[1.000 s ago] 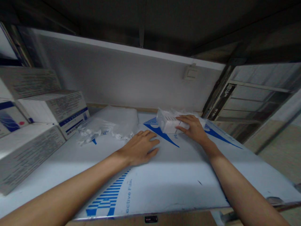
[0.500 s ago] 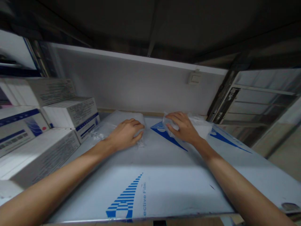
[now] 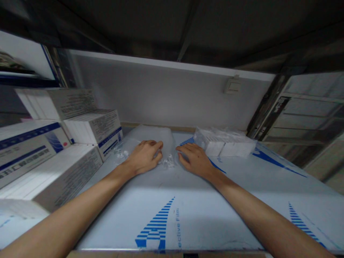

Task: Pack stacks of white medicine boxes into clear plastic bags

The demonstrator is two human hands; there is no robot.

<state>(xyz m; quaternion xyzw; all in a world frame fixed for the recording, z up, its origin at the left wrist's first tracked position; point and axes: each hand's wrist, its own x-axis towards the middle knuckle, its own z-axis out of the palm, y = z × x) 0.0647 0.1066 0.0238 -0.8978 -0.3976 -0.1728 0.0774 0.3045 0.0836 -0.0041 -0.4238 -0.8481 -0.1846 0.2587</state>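
Note:
My left hand [image 3: 146, 156] lies on a flat pack in clear plastic wrap [image 3: 158, 134], thumb apart from the curved fingers. Crinkled film bunches at the pack's near corners. What the pack contains cannot be made out. My right hand [image 3: 195, 160] is just right of that pack, palm down, its fingers bent and apart with nothing visible between them. Behind and right of it sits a block of white boxes in clear wrap [image 3: 225, 143], which it does not appear to grip. Both packs lie on a shelf covered with printed protective film [image 3: 204, 211].
White cartons with blue bands [image 3: 91, 130] are stacked on the left, close to my left forearm. A dark shelf [image 3: 150, 28] hangs low overhead. Behind is a pale wall with a switch [image 3: 232, 86]; a metal upright [image 3: 268, 107] stands at the right.
My right hand has left the wrapped white boxes and moved left toward the flat pack. My left hand stays on that pack. The view has turned slightly left.

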